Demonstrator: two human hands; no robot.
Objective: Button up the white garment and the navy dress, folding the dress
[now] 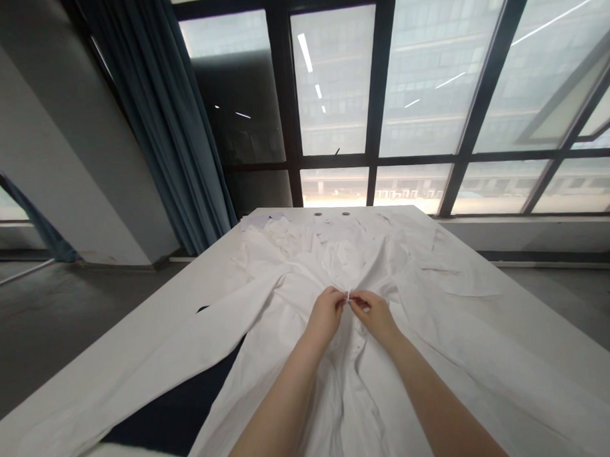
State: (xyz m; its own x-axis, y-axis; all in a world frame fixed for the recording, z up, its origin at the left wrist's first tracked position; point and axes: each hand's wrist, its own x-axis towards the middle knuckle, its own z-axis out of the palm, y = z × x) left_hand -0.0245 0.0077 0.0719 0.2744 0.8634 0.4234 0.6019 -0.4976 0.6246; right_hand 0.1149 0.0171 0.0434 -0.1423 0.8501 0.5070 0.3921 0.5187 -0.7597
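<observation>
Head view: we see a white button-front shirt (pixel 346 403) lying flat on a white table (pixel 193 284), its long axis running straight away from us. Our left hand (pixel 326 316) and right hand (pixel 375 314) pinch its button placket (pixel 355 350) between closed fingertips.

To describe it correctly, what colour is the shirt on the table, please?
The shirt is plain white, without pattern; it shows best in the head view.

Flat, pale daylight through the window wall (pixel 430 79), with a hot glare low along its base, just beyond the tabletop (pixel 546 330). Only soft, shallow shadows in the folds of the white shirt (pixel 373 417). Straight lines bowing toward the frame edges; slight softness throughout.
</observation>
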